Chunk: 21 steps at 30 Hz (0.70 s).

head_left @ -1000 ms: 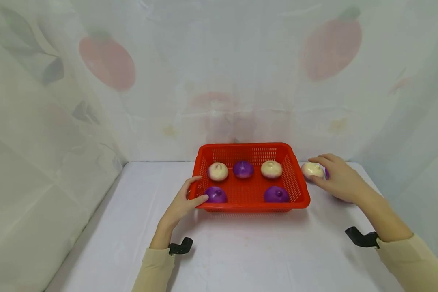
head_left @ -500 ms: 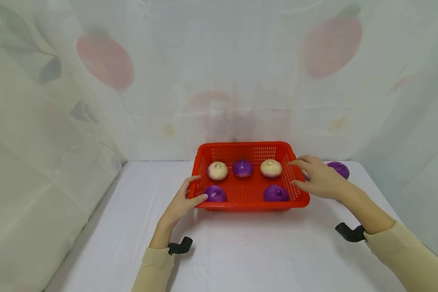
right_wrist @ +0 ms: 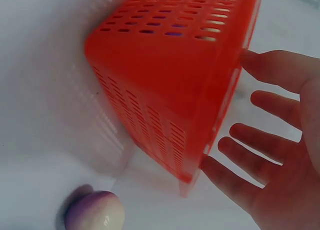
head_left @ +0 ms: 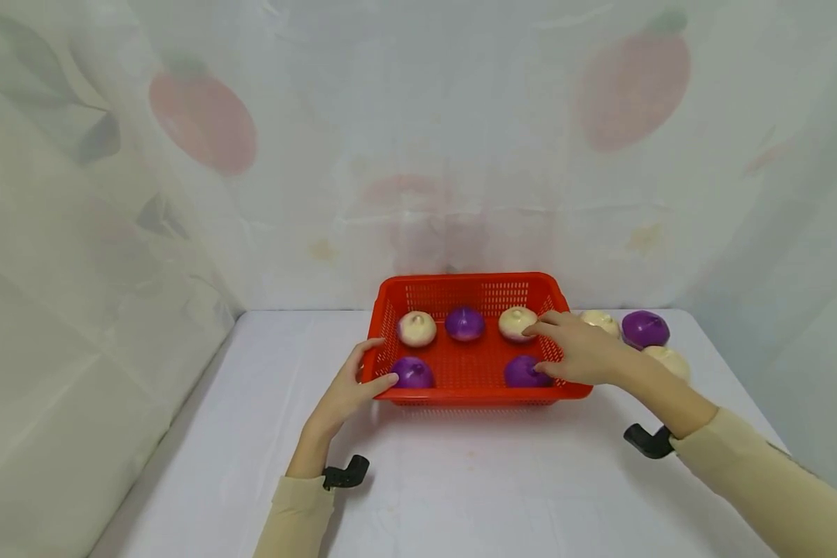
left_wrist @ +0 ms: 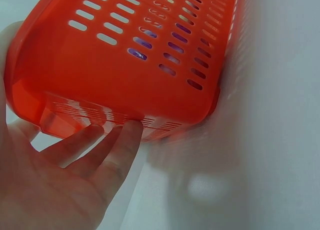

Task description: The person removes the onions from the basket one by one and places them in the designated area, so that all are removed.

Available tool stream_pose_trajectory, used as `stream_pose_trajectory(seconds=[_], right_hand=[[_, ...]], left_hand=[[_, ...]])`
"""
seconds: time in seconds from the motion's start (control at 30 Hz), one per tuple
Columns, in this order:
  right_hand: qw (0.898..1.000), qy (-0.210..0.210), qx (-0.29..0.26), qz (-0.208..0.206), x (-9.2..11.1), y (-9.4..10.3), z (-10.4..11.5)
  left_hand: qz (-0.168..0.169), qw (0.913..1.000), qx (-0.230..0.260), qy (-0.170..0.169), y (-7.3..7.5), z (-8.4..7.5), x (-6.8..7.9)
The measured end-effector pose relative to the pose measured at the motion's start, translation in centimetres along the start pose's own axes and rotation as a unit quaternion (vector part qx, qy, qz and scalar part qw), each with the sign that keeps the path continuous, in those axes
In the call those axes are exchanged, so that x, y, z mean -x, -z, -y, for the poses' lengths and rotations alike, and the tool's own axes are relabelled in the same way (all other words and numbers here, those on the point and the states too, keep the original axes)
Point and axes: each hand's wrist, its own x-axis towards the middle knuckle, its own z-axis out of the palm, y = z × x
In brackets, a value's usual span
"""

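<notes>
A red slotted plastic basket [head_left: 470,395] stands on the white table. My left hand [head_left: 345,391] grips its left rim; in the left wrist view the fingers [left_wrist: 117,155] lie against the outer wall. Inside are a white onion [head_left: 417,329], a purple onion [head_left: 464,324] and another white onion [head_left: 516,323] at the back. Nearer the front lie two more purple onions [head_left: 413,373] [head_left: 523,372]. My right hand [head_left: 582,349] hangs over the basket's right side, its fingers spread and holding nothing. The right wrist view shows its fingers beside the rim.
Right of the basket, a white onion [head_left: 603,320], a purple onion [head_left: 645,329] and another white onion [head_left: 669,362] lie on the table [head_left: 481,488]. Printed cloth [head_left: 404,139] hangs behind and along both sides.
My right hand has moved left from the white onion outside the basket to above the basket's right side, uncovering the onions on the table. The left hand and basket have stayed put.
</notes>
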Motion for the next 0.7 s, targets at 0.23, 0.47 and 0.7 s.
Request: stream_pose_trajectory(seconds=[0.23, 0.47, 0.7], right_hand=[[0.999, -0.002, -0.008, 0.037, -1.0, -1.0, 0.2], [0.997, 0.005, -0.001, 0.078, -1.9, -1.9, 0.0], [0.996, 0.019, 0.007, 0.086, -2.5, -2.7, -0.3]], left_hand=[[-0.002, 1.0, -0.002, 0.001, 0.1, 0.0, 0.0], [-0.005, 0.9999, -0.007, 0.006, -0.1, 0.0, 0.2], [-0.002, 1.0, 0.002, -0.003, -0.1, 0.1, 0.1]])
